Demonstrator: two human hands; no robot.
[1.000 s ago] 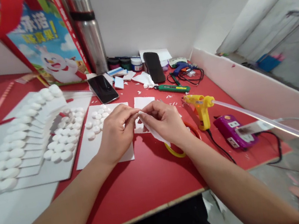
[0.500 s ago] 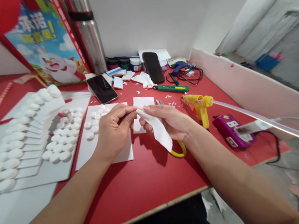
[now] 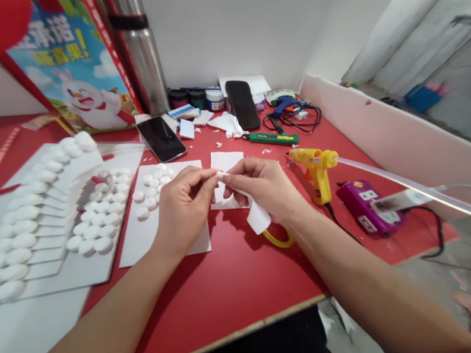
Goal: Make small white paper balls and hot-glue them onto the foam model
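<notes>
A soft white strip [image 3: 259,218], paper-like or cloth-like, hangs from my right hand [image 3: 260,189], whose thumb and fingers are closed on it. My left hand [image 3: 187,204] pinches a small white end at the fingertips, which meet those of my right hand. What lies inside the pinch is mostly hidden. Below the strip shows the yellow handle [image 3: 280,241] of a tool, probably scissors, partly covered by my right hand. Behind my fingers lies a white sheet [image 3: 226,159]. Left of my left hand, several white round pieces [image 3: 151,202] rest on a white board [image 3: 139,247].
On the left, rows of white rounded pieces [image 3: 18,256] lie on boards. A yellow glue gun [image 3: 318,171] and a purple power strip [image 3: 364,206] are on the right. Farther back are a green cutter [image 3: 272,138], two phones [image 3: 161,139], a steel flask [image 3: 138,54] and a bag [image 3: 78,76].
My right fingers have curled from stretched out into a pinch at the strip's upper end. Less of the strip shows, and its loose end hangs slightly higher and farther left.
</notes>
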